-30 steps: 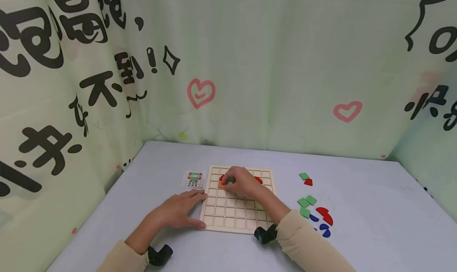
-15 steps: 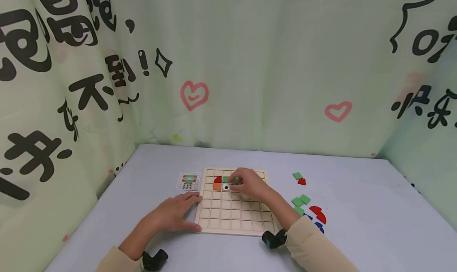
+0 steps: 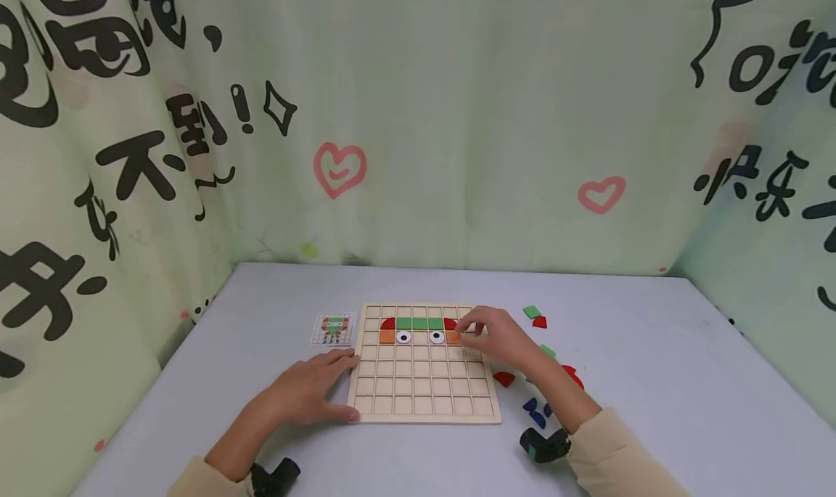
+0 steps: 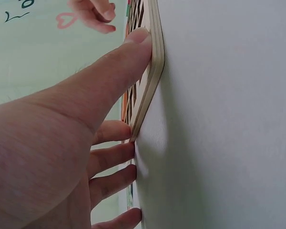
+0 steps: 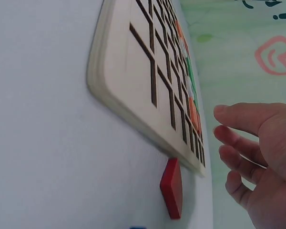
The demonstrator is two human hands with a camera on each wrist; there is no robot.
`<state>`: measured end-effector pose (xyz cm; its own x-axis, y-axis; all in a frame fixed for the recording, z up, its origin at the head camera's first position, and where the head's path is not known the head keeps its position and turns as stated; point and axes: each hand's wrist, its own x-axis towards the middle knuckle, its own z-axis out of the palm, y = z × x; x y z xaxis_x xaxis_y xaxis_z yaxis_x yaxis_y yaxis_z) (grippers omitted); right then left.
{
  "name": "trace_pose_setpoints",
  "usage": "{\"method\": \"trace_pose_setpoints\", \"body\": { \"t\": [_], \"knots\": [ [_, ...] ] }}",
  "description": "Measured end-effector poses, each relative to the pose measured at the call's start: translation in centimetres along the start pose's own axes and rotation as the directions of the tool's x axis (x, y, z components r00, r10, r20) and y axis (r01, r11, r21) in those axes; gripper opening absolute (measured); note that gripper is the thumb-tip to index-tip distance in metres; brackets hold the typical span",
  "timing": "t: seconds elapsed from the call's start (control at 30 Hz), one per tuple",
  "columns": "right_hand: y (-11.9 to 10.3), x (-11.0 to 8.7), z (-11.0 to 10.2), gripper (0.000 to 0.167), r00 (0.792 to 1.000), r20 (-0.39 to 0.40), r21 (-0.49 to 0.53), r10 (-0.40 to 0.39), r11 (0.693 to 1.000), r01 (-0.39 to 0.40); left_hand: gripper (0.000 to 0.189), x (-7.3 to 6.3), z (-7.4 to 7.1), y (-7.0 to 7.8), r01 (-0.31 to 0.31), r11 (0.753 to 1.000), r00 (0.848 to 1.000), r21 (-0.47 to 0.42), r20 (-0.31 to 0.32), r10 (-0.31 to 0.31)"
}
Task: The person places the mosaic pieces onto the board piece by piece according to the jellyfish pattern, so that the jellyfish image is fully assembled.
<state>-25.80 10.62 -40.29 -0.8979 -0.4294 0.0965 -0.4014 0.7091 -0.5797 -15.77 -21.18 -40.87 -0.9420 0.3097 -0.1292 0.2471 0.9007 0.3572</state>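
Observation:
A wooden grid board (image 3: pixel 421 389) lies on the table. Its upper rows hold green squares (image 3: pixel 420 323), red quarter-round pieces (image 3: pixel 388 324), orange squares (image 3: pixel 387 337) and two white eye tiles (image 3: pixel 436 337). My left hand (image 3: pixel 310 388) rests at the board's left side, fingers extended; in the left wrist view its thumb (image 4: pixel 119 62) touches the edge. Over the board's upper right hovers my right hand (image 3: pixel 501 337), beside the right orange tile (image 3: pixel 453 337). The right wrist view shows its fingers (image 5: pixel 243 143) loosely bent, thumb apart from them, with nothing held.
Left of the board lies a pattern card (image 3: pixel 334 330). To its right are a red piece (image 3: pixel 503 379), several blue pieces (image 3: pixel 537 418), and a green square (image 3: pixel 532 312) beside another red piece (image 3: pixel 540 323). My right forearm partly covers other loose pieces.
My right hand has moved right along the upper rows, uncovering the eye tiles, green squares and right-hand red piece. The left hand stays at the board's edge. The head view has shifted slightly.

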Motion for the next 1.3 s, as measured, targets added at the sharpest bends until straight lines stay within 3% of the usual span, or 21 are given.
{"method": "trace_pose_setpoints", "body": {
  "t": [0.2, 0.6, 0.8, 1.03, 1.3],
  "knots": [
    [1.4, -1.7, -1.5, 0.014, 0.999, -0.044, -0.062, 0.003, 0.998, -0.006, 0.086, -0.2, -0.3, 0.0, 0.001, 1.000, 1.000, -0.002, 0.000, -0.001],
    [4.7, -5.0, -3.2, 0.014, 0.997, -0.068, -0.084, 0.024, 0.996, -0.030, 0.088, -0.5, 0.0, 0.2, 0.010, 1.000, 1.000, -0.021, -0.009, -0.010],
    [5.4, -6.0, -4.1, 0.018, 0.993, -0.075, -0.099, 0.094, 0.990, -0.101, 0.088, -0.5, 0.0, -0.2, 0.011, 1.000, 1.000, -0.009, -0.025, -0.011],
    [6.7, -6.9, -5.0, 0.023, 0.993, -0.080, -0.123, 0.081, 0.988, -0.091, 0.088, -0.6, -0.3, 0.1, -0.009, 1.000, 1.000, -0.016, -0.023, 0.009],
    [7.7, -7.5, -5.4, 0.022, 0.984, -0.098, -0.120, 0.147, 0.980, -0.159, 0.088, -0.2, -0.2, 0.3, -0.029, 0.999, 0.999, -0.015, -0.022, 0.028]
  ]
}}
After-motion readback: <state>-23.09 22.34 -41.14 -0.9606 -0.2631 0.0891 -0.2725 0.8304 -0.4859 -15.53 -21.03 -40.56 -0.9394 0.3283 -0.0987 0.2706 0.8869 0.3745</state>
